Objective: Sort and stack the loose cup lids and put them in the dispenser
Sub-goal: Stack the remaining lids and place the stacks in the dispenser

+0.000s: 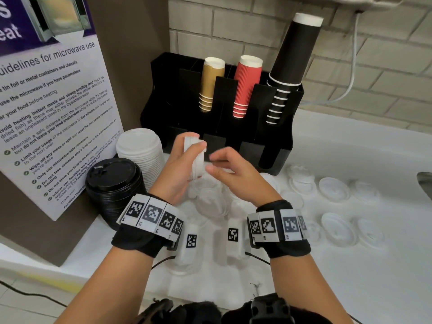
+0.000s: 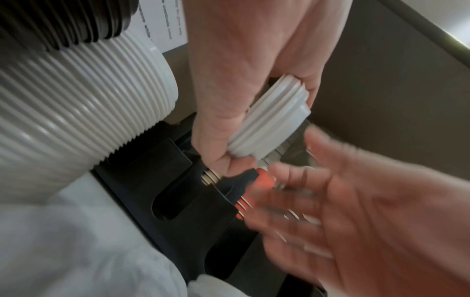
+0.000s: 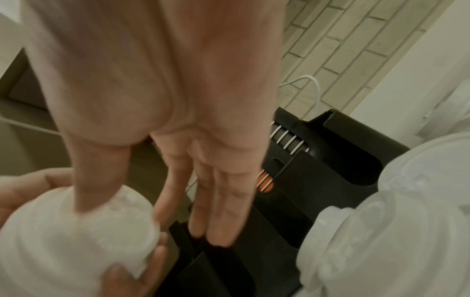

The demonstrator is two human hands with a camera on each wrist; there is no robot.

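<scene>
Two hands meet in front of the black plastic cup-and-lid dispenser (image 1: 217,118). The left hand (image 1: 180,169) curls its fingers round a short stack of white plastic cup lids (image 1: 195,157), held on edge above the white counter (image 1: 350,265). The right hand (image 1: 233,171) is held flat beside the stack, fingers straight, gripping nothing. Loose clear plastic lids (image 1: 334,188) lie scattered on the counter to the right. A tall white lid stack (image 1: 140,150) and a black lid stack (image 1: 114,183) stand at left.
</scene>
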